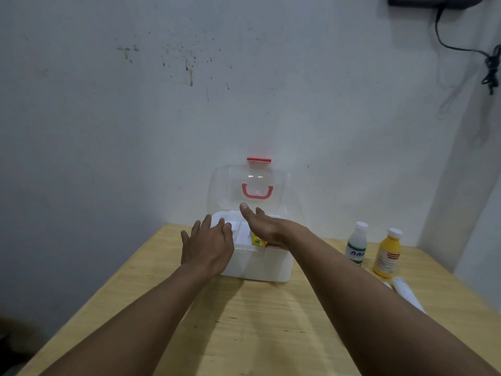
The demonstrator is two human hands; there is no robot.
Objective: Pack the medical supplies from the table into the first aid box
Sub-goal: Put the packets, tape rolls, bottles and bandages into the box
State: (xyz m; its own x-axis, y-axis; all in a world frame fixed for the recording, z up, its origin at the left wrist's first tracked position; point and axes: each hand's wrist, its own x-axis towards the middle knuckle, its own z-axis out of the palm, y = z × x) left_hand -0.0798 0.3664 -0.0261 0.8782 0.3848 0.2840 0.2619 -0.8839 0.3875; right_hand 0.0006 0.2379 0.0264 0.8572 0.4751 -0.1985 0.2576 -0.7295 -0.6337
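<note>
From the head camera we see the white box point(254, 263) standing on the wooden worktop point(244, 321), near its far edge and close to the wall point(135, 118). Its clear lid point(225, 185) is swung up and stands upright behind the box, with a red handle point(257, 191) on its face and a red latch point(259, 160) at its top edge.

Our left hand point(207, 240) is at the box's left front corner, fingers straight and spread, holding nothing; the fingertips reach over the rim. Our right hand point(267, 226) hangs over the open box with the palm turned inward, thumb pointing up and fingers stretched out, gripping nothing. Just under the heel of that hand a yellow packet point(258, 240) lies inside the box; it may be touching the hand, but we cannot tell.

To the right of the box, apart from it, a white bottle point(357, 244) and a yellow bottle point(388, 253) stand upright side by side. Nearer to us lies a white tube point(406, 291), partly hidden by our right forearm.

High on the right, a black cable point(461, 47) hangs down the wall.
</note>
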